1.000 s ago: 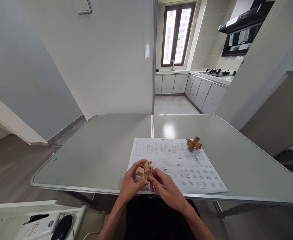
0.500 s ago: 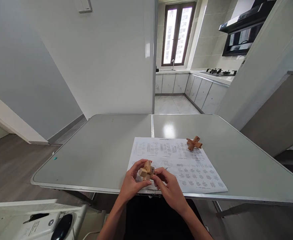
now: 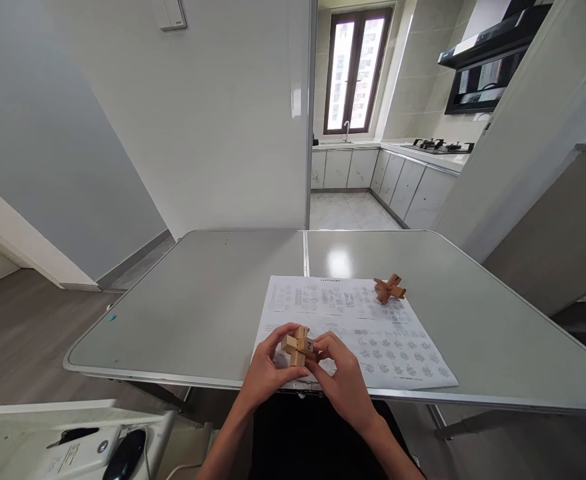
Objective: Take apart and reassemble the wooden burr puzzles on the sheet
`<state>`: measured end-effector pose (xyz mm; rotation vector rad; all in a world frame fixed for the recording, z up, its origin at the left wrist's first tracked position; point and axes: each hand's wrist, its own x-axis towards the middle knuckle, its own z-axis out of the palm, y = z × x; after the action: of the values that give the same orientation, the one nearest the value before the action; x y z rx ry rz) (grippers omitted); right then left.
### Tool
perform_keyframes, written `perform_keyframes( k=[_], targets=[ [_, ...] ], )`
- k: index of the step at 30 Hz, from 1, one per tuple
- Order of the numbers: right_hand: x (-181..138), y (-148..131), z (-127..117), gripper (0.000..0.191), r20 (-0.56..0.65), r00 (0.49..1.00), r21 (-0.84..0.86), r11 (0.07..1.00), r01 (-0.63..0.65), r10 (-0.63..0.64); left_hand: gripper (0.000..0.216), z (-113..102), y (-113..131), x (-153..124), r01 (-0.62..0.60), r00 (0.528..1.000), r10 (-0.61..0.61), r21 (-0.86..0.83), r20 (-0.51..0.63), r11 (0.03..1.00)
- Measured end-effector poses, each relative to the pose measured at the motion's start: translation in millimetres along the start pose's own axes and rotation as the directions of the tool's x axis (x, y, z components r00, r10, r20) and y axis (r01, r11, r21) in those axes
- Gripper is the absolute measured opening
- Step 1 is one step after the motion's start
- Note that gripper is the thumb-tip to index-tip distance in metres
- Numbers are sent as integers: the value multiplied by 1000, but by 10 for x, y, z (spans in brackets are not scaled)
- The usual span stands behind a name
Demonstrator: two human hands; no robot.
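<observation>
Between my two hands is a light wooden interlocking puzzle, made of crossed square sticks, with a "2" printed on one end. My left hand grips it from the left, fingers at its top and thumb under its lower end. From the right, my right hand pinches its side with thumb and fingertips. The puzzle is held just above the near edge of a printed instruction sheet. A darker, reddish wooden puzzle of crossed sticks rests on the sheet's far right corner.
The sheet lies on a grey folding table with a metal rim and a centre seam. A small teal bit sits near its left edge. At lower left, a white plastic bin holds a white box and a black mouse.
The light puzzle has moved slightly down and right and turned a little in my hands. My right fingers have shifted on its right side. The darker puzzle stays where it was.
</observation>
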<state>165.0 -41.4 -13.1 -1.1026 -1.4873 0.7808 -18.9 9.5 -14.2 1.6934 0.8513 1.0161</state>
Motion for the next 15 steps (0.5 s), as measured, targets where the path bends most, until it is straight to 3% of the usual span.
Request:
perform_keyframes(
  k=[6, 15],
  targets=[
    [43, -1, -129, 21, 209, 972, 50, 992, -119, 106, 69, -5, 34, -9, 36, 999, -36, -27, 18, 999],
    [15, 38, -93, 14, 83, 996, -30, 999, 38, -35, 70, 11, 7, -12, 68, 998, -67, -56, 12, 996]
  ],
)
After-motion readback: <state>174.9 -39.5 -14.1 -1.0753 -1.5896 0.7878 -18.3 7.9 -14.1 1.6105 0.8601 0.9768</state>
